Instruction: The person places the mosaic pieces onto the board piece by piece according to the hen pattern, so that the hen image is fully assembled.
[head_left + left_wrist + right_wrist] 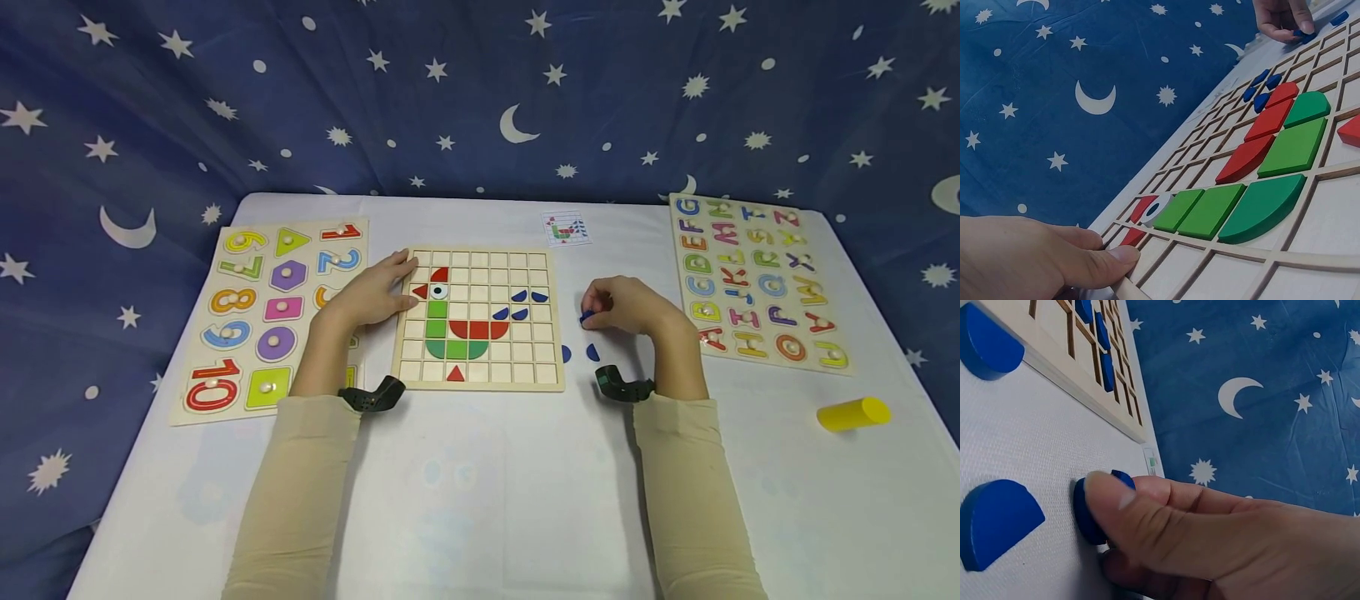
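My left hand (372,292) rests on the left edge of the wooden grid board (480,386), fingers fairly straight, thumb (1124,254) on the frame. Coloured pieces on the board form a bird: a red beak, a round eye piece (438,291), green blocks (437,327), red blocks (477,329) and several blue pieces (519,314). Right of the board, my right hand (626,304) pinches a blue half-round piece (1087,519) just at the tabletop. Another bit of blue shows behind its thumb. Two blue half-round pieces (1000,519) (566,354) lie nearby.
A number-and-shape puzzle board (251,333) lies on the left, partly under my left arm. On the right are an alphabet puzzle board (757,283) and a yellow cylinder (853,414). A small picture card (567,228) lies behind the grid board.
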Tool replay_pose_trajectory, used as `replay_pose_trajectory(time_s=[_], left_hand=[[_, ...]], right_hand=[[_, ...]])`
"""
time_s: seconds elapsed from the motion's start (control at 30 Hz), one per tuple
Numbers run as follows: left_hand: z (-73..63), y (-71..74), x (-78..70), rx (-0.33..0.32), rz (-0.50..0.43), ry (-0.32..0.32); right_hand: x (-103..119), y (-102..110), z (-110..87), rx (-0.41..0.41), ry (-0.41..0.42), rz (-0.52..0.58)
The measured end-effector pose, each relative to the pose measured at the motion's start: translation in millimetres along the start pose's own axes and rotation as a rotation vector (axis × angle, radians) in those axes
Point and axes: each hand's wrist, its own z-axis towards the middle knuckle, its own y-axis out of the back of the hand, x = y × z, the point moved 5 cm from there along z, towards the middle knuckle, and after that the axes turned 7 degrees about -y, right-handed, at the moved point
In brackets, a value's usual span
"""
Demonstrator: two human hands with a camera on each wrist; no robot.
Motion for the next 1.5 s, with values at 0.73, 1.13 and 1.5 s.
replay_pose_trajectory(time_s=[0.73, 1.13, 1.5], left_hand=[[0.2, 0.2, 0.8, 0.002, -0.005, -0.002], [0.3, 0.9, -0.3, 0.003, -0.007, -0.009], [1.7, -0.4, 1.9, 0.004, 0.004, -0.003]], right_hand=[[50.0, -12.7, 2.0, -0.089, 0.189, 0.025], [57.6, -19.0, 3.6, -0.12, 0.195, -0.045], [58.8, -21.1, 3.0, -0.098, 0.194, -0.061]])
